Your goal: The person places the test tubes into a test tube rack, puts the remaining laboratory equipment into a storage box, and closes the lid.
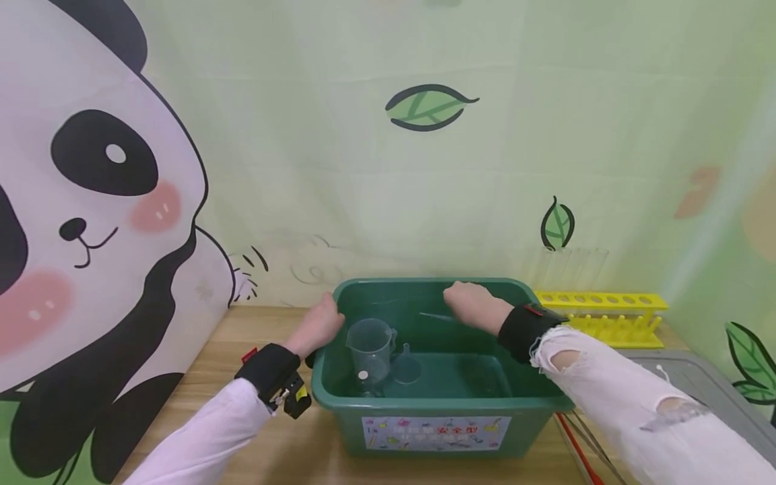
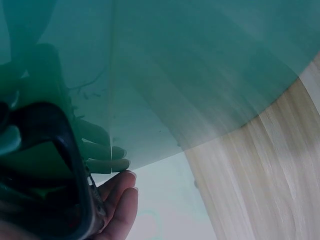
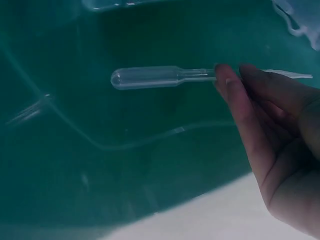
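Note:
A green plastic bin [image 1: 442, 404] with a printed label stands on the wooden table. At its left rim, my left hand [image 1: 318, 327] grips the edge; in the left wrist view its fingertips [image 2: 127, 192] touch the glossy outer wall. Over the inside of the bin, my right hand [image 1: 475, 306] pinches a clear plastic dropper [image 3: 147, 77] by its stem between thumb and fingers. The dropper lies nearly level, bulb facing away from the palm. Inside the bin, at the left, are a clear beaker [image 1: 368, 347] with a handle and a clear round piece with a short stem [image 1: 406, 368].
Behind the bin on the right stands a yellow test tube rack [image 1: 600, 316] with several clear tubes [image 1: 570, 269]. A grey tray-like piece [image 1: 697, 377] lies at the right. Beside the bin lies a red stick-like tool [image 1: 578, 448]. A printed panda backdrop hangs behind the table.

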Demonstrator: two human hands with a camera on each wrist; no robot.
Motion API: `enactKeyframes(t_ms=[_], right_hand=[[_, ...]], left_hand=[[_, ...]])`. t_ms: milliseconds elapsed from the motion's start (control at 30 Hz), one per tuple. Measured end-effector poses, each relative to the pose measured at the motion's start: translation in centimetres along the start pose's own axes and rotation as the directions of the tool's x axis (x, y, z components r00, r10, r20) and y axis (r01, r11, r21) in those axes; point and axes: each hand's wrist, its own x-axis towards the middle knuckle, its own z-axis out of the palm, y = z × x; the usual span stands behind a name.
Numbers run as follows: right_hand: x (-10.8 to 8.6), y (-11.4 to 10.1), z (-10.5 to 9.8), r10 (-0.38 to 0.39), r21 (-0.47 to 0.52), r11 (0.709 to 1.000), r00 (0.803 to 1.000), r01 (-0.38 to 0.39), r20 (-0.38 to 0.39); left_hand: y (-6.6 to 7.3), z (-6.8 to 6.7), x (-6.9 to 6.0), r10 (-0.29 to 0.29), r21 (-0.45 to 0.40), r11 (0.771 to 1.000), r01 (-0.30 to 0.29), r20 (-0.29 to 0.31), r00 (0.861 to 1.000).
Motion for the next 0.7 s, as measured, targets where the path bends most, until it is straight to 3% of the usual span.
enactKeyframes(t_ms=[267,367,433,500,700], right_hand=[[1.1,1.1,3.8,0.010,-0.019,1.000,0.994,-0.008,0.112],[2.4,2.3,6.7,-0.009,0.015,1.000,0.988,0.007,0.152],[3.5,3.8,9.7,-0.043,0.004,0.999,0.990,0.043,0.133],[4.3,4.2,11.3,-0.041,-0.016,0.999,0.988,0.044,0.146],[3.7,2.6,11.4,0.000,-0.100,0.995,0.988,0.016,0.156]], left_hand=[[0.1,-0.1,0.0,-0.010,0.011,1.000,0.010,0.001,1.000],[0.1,-0.2,-0.1,-0.007,0.013,1.000,0.007,0.001,1.000],[0.1,-0.2,-0.1,-0.007,0.017,1.000,0.007,0.000,1.000],[0.1,-0.2,-0.1,-0.007,0.019,1.000,0.007,0.001,1.000],[0.1,-0.1,-0.1,-0.005,0.000,1.000,0.005,0.009,1.000]])
